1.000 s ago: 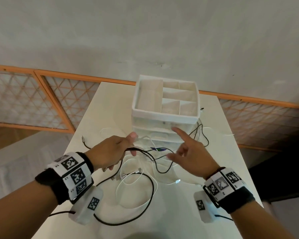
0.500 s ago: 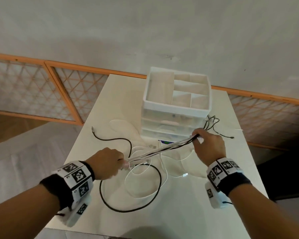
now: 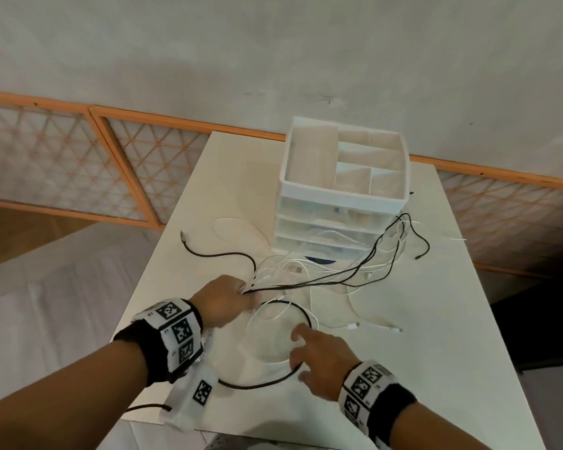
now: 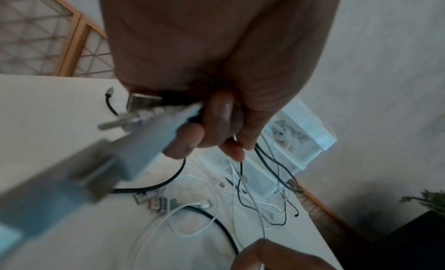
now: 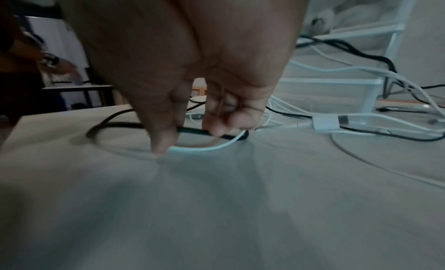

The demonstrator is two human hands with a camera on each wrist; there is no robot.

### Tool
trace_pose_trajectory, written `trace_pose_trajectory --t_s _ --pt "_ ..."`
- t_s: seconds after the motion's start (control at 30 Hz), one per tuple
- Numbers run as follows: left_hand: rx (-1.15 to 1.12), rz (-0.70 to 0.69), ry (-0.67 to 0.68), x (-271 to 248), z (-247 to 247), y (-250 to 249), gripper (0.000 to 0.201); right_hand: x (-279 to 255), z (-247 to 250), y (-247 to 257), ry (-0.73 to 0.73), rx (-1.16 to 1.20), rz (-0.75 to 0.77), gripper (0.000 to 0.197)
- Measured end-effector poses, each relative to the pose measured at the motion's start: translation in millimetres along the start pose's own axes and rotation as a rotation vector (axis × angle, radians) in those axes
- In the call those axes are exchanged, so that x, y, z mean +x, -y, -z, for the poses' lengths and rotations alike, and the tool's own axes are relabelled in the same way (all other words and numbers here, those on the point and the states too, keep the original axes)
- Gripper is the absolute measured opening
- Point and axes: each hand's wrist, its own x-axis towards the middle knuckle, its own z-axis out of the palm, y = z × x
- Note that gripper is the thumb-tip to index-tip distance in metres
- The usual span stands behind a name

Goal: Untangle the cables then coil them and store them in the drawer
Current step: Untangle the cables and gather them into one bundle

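Note:
Black and white cables [image 3: 306, 282] lie tangled on the white table [image 3: 403, 368] in front of a white drawer unit [image 3: 342, 196] whose drawers are closed. My left hand [image 3: 228, 300] grips a bundle of them near their plug ends. In the left wrist view my left hand [image 4: 216, 125] has its fingers curled round the bundle, and blurred USB plugs [image 4: 144, 101] stick out of the fist. My right hand [image 3: 312, 355] is down on the near table. There my right hand [image 5: 190, 135] pinches the thick black cable [image 5: 115, 124] of a loop [image 3: 260, 383] beside a white cable [image 5: 204, 149].
The unit's top is an open divided tray [image 3: 364, 164]. Thin black leads [image 3: 400, 235] run round its right side. Loose white plugs [image 3: 353, 325] lie mid-table. The table's near edge [image 3: 150, 420] is close to my wrists. An orange lattice railing [image 3: 111, 164] stands behind.
My right hand let go of the stretched bundle near the drawer unit and dropped to the black loop at the near side. The bundle now hangs slack from my left hand.

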Motion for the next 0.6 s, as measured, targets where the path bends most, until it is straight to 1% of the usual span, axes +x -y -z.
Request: trace_pose_trajectory --t_s 0.07,0.1,0.17,0.2,0.23,0.27,0.3,0.33,0.37,0.4,0.47,0.53,0.6 --pt "-0.082 -0.044 -0.003 -4 1 -6 0.030 2 11 0 -0.130 0.114 -0.056 0.020" --pt "-0.080 -0.080 -0.014 -6 1 -9 0.031 3 19 -2 -0.234 0.176 -0.083 0.021" --pt "-0.032 -0.147 -0.008 -10 1 -13 0.032 3 42 -8 -0.499 0.263 -0.145 0.020" --pt "-0.004 -0.162 0.001 -12 1 -14 0.033 1 57 -12 -0.604 0.312 -0.181 0.015" --pt "0.010 -0.155 0.005 -13 1 -13 0.033 -2 74 -16 -0.659 0.408 -0.216 0.008" --pt "0.002 -0.131 0.004 -12 1 -12 0.032 -6 91 -19 -0.674 0.571 -0.246 0.007" --pt "-0.027 -0.097 -0.008 -12 2 -12 0.030 -12 108 -21 -0.684 0.763 -0.257 0.012" --pt "-0.072 -0.059 -0.035 -10 2 -12 0.029 -18 121 -22 -0.706 0.926 -0.252 0.014" --pt "-0.132 -0.019 -0.070 -8 4 -13 0.029 -25 130 -22 -0.744 1.028 -0.223 0.015" --pt "-0.208 0.014 -0.102 -5 5 -16 0.029 -30 136 -19 -0.793 1.055 -0.200 0.012" --pt "-0.370 0.047 -0.127 -3 10 -27 0.029 -36 137 -12 -0.855 0.993 -0.191 0.011" --pt "-0.531 0.020 -0.106 -4 15 -42 0.028 -37 136 -6 -0.850 0.979 -0.172 0.013" --pt "-0.691 -0.046 -0.102 -7 20 -62 0.025 -37 133 -4 -0.789 0.973 -0.137 0.019"
